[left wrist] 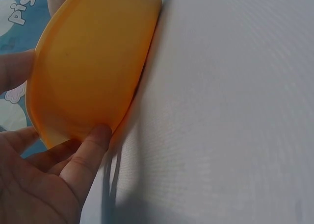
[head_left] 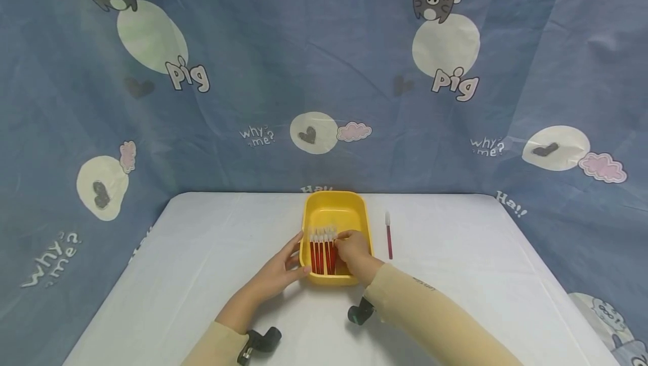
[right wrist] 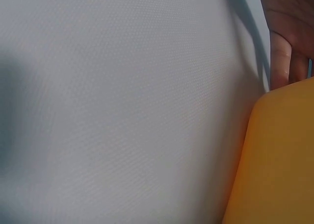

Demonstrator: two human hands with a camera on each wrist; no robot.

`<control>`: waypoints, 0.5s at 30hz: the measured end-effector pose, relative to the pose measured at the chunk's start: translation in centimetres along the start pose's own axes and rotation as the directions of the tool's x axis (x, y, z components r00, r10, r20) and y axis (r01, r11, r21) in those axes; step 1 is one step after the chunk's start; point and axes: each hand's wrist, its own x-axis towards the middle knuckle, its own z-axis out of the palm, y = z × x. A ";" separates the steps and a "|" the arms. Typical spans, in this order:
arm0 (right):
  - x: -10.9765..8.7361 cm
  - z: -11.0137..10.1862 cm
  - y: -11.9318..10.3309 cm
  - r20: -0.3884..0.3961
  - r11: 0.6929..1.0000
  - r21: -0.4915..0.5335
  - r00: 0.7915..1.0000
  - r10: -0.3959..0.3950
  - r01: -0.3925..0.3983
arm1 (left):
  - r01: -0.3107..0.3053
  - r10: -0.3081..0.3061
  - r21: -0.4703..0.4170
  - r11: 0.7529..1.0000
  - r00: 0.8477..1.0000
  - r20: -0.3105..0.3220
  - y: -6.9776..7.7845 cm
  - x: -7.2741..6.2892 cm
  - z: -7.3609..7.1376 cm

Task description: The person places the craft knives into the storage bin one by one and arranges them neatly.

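A yellow tray (head_left: 334,202) stands on the white table. Inside its left half, several slim red sticks (head_left: 318,258) with pale, clear-looking tips lie side by side, tips pointing away from me. My left hand (head_left: 275,270) holds the tray at its near left corner, thumb by the front rim and fingers along the left side. In the left wrist view, those fingers (left wrist: 91,153) touch the outer wall. Over the tray's right side, my right hand (head_left: 354,251) has its fingertips curled at the rightmost stick and pinches it near the tip. The right wrist view leaves that pinch hidden behind the tray wall.
One more red stick (head_left: 389,242) with a pale tip lies on the table, to the right of the tray. A blue patterned cloth (head_left: 324,85) hangs behind the white table (head_left: 455,276). Each wrist carries a black camera mount (head_left: 265,340).
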 end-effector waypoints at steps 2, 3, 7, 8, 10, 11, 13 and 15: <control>0.0 0.0 0.0 0.003 1.000 0.007 1.000 0.003 -0.003 | 0.000 0.000 -0.002 1.000 1.000 0.001 0.0 0.0 0.0; 0.0 0.0 0.0 0.005 1.000 0.011 1.000 0.005 -0.005 | 0.000 0.000 -0.003 1.000 1.000 0.003 0.0 0.0 0.0; 0.1 0.0 -0.1 0.022 0.999 0.046 0.999 0.028 -0.029 | -0.010 0.010 -0.008 1.000 1.000 0.008 0.0 0.1 0.0; 0.1 -0.1 -0.1 0.023 0.998 0.050 0.999 0.033 -0.034 | -0.013 0.013 -0.010 1.000 1.000 0.010 0.0 0.1 0.0; 0.1 -0.1 -0.1 0.018 0.998 0.057 0.999 0.040 -0.041 | -0.019 0.020 -0.011 1.000 1.000 0.012 0.0 0.1 -0.1; 0.1 0.0 -0.1 0.015 0.997 0.062 0.999 0.041 -0.042 | -0.021 0.021 -0.013 1.000 1.000 0.014 0.0 0.1 -0.1; 0.1 0.0 -0.2 0.006 0.997 0.066 0.999 0.034 -0.034 | -0.024 0.024 -0.015 1.000 1.000 0.016 0.0 0.1 -0.1; 0.1 0.1 -0.2 -0.005 0.997 0.073 1.000 0.021 -0.021 | -0.027 0.027 -0.013 1.000 1.000 0.015 0.0 0.0 -0.1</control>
